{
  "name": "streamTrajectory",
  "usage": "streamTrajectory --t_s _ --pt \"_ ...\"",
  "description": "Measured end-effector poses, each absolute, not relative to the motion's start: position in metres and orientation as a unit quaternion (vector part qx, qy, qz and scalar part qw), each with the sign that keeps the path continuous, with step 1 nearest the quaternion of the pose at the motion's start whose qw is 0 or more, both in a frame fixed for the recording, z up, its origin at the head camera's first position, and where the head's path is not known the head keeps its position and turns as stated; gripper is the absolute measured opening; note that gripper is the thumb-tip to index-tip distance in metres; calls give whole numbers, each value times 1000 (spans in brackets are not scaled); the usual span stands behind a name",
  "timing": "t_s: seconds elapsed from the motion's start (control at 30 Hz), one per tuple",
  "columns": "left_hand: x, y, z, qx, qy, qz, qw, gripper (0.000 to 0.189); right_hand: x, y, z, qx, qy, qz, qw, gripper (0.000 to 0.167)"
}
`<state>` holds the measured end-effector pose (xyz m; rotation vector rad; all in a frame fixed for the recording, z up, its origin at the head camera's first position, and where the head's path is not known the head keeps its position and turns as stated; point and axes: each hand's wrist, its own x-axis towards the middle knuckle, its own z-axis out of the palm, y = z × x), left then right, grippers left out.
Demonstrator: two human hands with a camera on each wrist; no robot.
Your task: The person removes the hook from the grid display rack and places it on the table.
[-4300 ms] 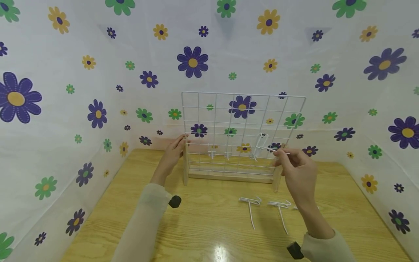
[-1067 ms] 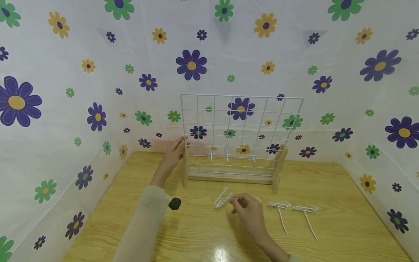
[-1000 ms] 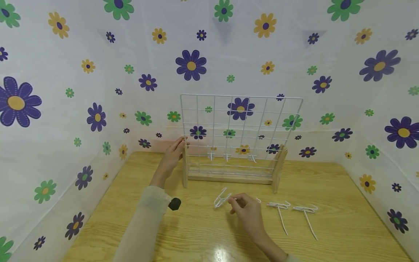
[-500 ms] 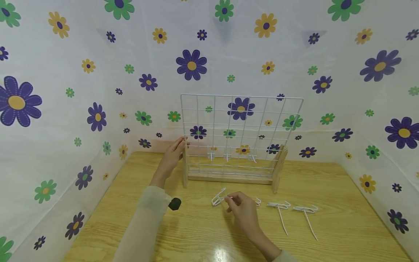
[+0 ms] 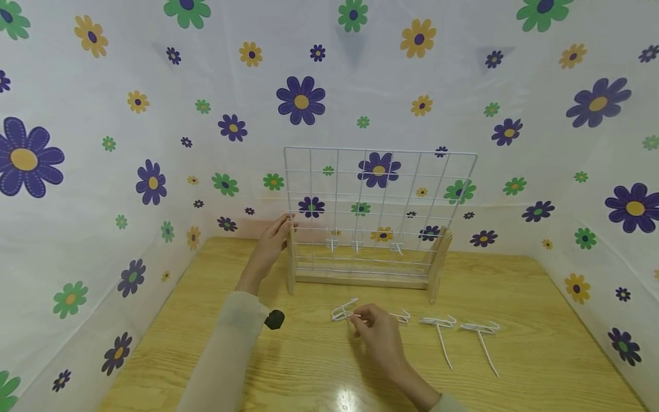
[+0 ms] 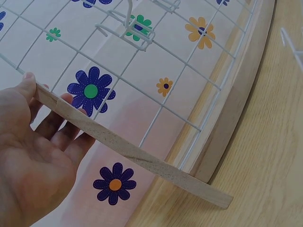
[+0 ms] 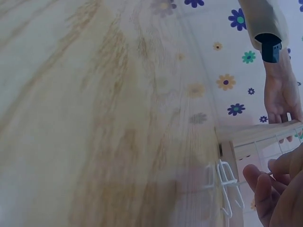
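Note:
My left hand [image 5: 270, 245] grips the left wooden upright [image 5: 292, 260] of a stand that carries a white wire grid [image 5: 378, 197]. In the left wrist view, the thumb lies on the upright's near side and the fingers [image 6: 57, 127] reach behind it. Low in front of the stand, my right hand [image 5: 381, 337] pinches the stem of a white wire hook [image 5: 341, 312]. The hook's looped end [image 7: 227, 175] points left, at or just over the table; I cannot tell if it touches. Three hooks [image 5: 357, 245] hang in a row on the grid.
Right of my right hand, more wire hooks [image 5: 437, 322] lie in a row on the wooden table [image 5: 288, 366]; the hand partly hides the nearest one. The stand's right upright [image 5: 440, 266] is untouched. A flowered cloth [image 5: 206, 68] encloses the back and sides.
My right hand has come from the grid's right side down to the table with the hook. In the last second it shifts slightly left and the hook turns flatter. The left hand stays put.

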<state>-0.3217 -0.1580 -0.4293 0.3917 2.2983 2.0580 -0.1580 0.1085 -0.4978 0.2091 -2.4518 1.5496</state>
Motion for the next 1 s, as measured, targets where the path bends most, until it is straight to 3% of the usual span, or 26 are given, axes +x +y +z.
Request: streamTrajectory --t_s 0.4,1.0 --pt "-321 -158 -429 125 741 660 16 55 -153 106 -502 104 -867 472 120 8" --pt "-322 -157 -429 118 731 671 24 53 -142 108 -507 138 -886 435 78 15"
